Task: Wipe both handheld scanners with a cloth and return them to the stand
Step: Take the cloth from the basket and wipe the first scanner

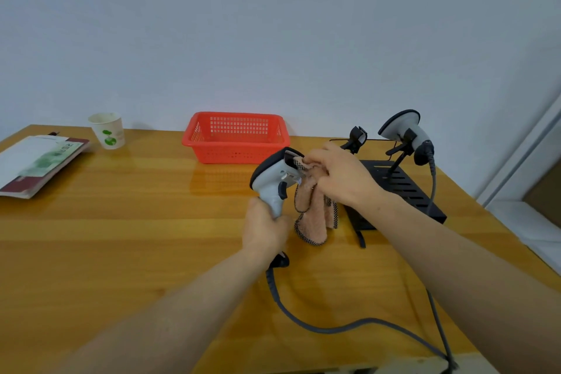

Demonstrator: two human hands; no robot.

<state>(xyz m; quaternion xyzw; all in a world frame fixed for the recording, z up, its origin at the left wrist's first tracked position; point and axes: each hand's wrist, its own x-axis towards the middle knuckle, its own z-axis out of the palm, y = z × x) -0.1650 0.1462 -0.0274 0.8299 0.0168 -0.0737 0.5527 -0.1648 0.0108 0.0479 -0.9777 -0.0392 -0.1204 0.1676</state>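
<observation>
Scanner [274, 179] stays upright above the table [121, 237] in my left hand [264, 229], fingers wrapped tight round its grip, while my right hand [340, 174] pinches the cloth [315, 209] against its face. I should brace the grip firmly, press lightly and sweep the window and hood, keeping the hanging cloth and the cable [334, 326] clear. Second scanner [405, 133] sits in the stand [403, 188]; the near cradle [357, 136] is empty and, I judge, takes this unit next.

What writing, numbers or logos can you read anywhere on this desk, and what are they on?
White and maroon booklet: large digits, seen upside down and too blurred to read for sure.
White paper cup: green leaf logo, no legible words.
Grey handheld scanner: no readable label.
</observation>
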